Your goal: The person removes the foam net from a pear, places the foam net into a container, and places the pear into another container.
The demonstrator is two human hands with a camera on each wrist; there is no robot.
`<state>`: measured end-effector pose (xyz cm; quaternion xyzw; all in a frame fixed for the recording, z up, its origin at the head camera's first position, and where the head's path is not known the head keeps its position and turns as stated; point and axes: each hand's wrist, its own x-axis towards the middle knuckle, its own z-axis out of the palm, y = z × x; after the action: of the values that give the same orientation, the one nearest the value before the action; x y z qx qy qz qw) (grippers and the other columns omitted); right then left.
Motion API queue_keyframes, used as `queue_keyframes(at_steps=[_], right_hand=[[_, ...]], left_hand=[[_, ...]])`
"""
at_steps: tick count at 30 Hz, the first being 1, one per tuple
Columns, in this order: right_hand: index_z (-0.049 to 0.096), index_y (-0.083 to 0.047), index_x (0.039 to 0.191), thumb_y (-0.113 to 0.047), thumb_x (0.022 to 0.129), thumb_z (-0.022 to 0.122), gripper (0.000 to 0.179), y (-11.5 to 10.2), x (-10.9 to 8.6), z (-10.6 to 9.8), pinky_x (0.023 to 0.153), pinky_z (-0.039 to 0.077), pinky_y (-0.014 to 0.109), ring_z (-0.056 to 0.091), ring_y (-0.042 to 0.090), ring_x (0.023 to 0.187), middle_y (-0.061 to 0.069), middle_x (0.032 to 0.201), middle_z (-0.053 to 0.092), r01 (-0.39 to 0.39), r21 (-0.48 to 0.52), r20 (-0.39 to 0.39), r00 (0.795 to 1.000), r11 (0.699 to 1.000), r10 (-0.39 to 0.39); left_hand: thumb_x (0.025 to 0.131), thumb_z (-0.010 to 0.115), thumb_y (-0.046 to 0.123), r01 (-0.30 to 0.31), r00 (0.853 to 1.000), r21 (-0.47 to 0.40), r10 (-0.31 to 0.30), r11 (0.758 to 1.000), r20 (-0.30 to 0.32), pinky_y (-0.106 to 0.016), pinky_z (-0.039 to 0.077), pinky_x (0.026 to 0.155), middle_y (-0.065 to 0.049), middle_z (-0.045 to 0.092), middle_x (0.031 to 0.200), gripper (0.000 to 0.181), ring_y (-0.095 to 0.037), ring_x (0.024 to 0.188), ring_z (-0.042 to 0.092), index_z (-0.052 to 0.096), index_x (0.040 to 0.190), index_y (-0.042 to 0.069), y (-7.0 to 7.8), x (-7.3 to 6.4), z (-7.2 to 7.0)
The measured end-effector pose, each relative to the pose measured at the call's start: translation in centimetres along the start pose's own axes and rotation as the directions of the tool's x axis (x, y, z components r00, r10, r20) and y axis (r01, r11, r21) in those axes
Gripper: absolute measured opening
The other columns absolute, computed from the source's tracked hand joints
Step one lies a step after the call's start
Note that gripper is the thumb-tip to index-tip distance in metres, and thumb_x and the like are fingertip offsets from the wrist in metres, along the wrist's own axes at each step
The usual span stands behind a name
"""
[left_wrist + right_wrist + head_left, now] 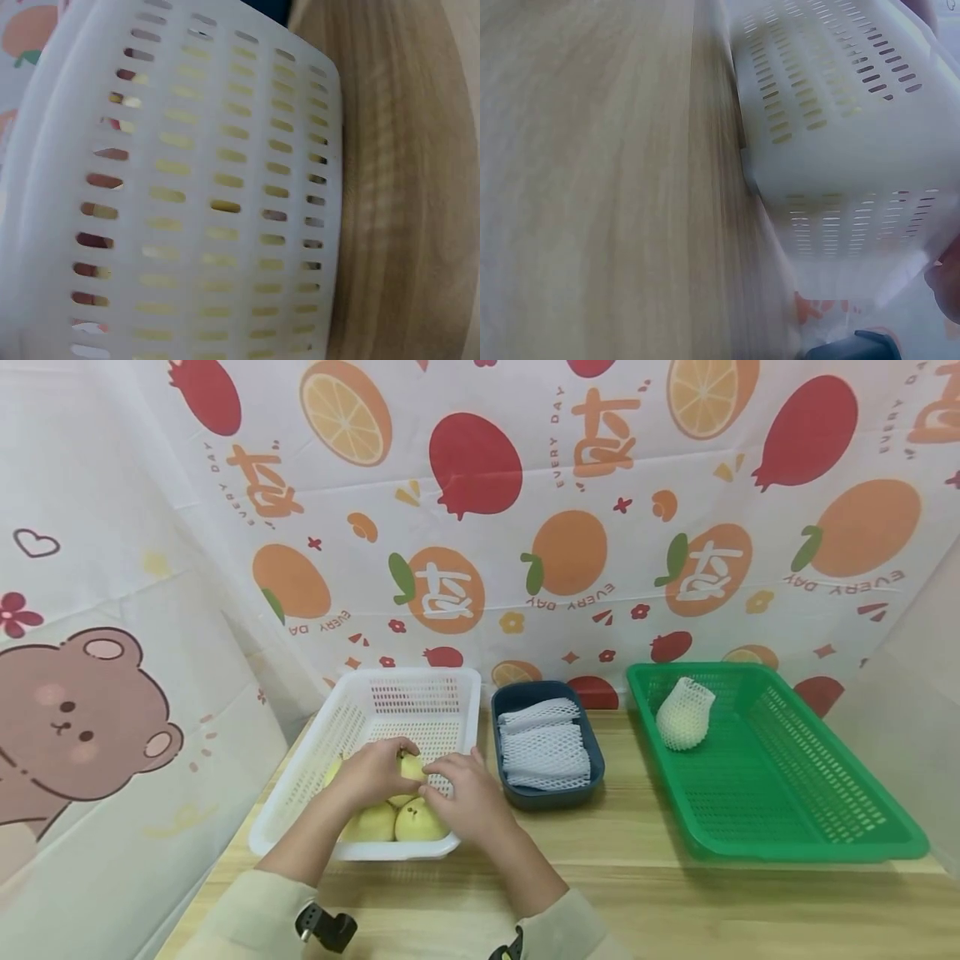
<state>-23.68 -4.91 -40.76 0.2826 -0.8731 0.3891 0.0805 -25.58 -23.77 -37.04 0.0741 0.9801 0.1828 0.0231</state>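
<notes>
Both hands are inside the white basket [464,718], around a yellow pear [412,767]. My left hand [372,773] curves its thumb and fingers about the pear's left side. From the other side, the fingertips and thumb of my right hand [467,795] grip at its right edge. More yellow pears lie close to the front wall, one pear [420,822] right below the right thumb. Through the slots of the basket wall [247,165] in the left wrist view, yellow shows. Part of the right hand [946,281] appears at the edge of the right wrist view.
A dark blue tray [551,799] with several white foam net sleeves [546,752] stands right of the white basket. Farther right, a green basket [780,850] holds a pear in a foam net [685,716]. A fruit-print cloth [480,552] hangs behind the wooden table [600,885].
</notes>
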Motion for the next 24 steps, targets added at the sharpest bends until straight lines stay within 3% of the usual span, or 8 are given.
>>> queue_keyframes(at_steps=[7, 14, 24], right_hand=[[0.072, -0.019, 0.112, -0.03, 0.094, 0.063, 0.023, -0.02, -0.15, 0.05, 0.12, 0.02, 0.053, 0.058, 0.014, 0.121, -0.006, 0.116, 0.068, 0.0, 0.015, -0.005, 1.0, 1.0, 0.0], [0.073, -0.018, 0.111, -0.029, 0.094, 0.063, 0.022, 0.15, -0.15, 0.07, 0.119, 0.022, 0.055, 0.059, 0.013, 0.119, -0.006, 0.114, 0.068, 0.019, 0.015, -0.015, 1.0, 1.0, -0.019], [0.073, -0.019, 0.11, -0.028, 0.094, 0.063, 0.021, 0.22, -0.23, 0.07, 0.118, 0.023, 0.056, 0.059, 0.012, 0.119, -0.007, 0.114, 0.068, 0.018, 0.03, -0.016, 1.0, 0.999, -0.018]], left_hand=[[0.083, 0.076, 0.036, 0.002, 0.999, -0.06, 0.001, 0.998, 0.052, -0.046, 0.053, 0.081, -0.011, 0.071, 0.107, 0.038, -0.027, 0.098, 0.065, 0.07, 0.109, 0.008, -0.42, 0.14, -0.02], [0.086, 0.073, 0.031, 0.006, 0.999, -0.039, -0.005, 0.999, 0.035, -0.054, 0.049, 0.095, -0.018, 0.068, 0.118, 0.043, -0.04, 0.115, 0.06, 0.069, 0.115, 0.0, -0.54, 0.34, -0.06], [0.088, 0.071, 0.032, 0.011, 0.999, -0.035, -0.01, 0.999, 0.032, -0.055, 0.049, 0.094, -0.02, 0.068, 0.119, 0.046, -0.04, 0.114, 0.061, 0.066, 0.121, 0.001, -0.41, 0.35, 0.08]])
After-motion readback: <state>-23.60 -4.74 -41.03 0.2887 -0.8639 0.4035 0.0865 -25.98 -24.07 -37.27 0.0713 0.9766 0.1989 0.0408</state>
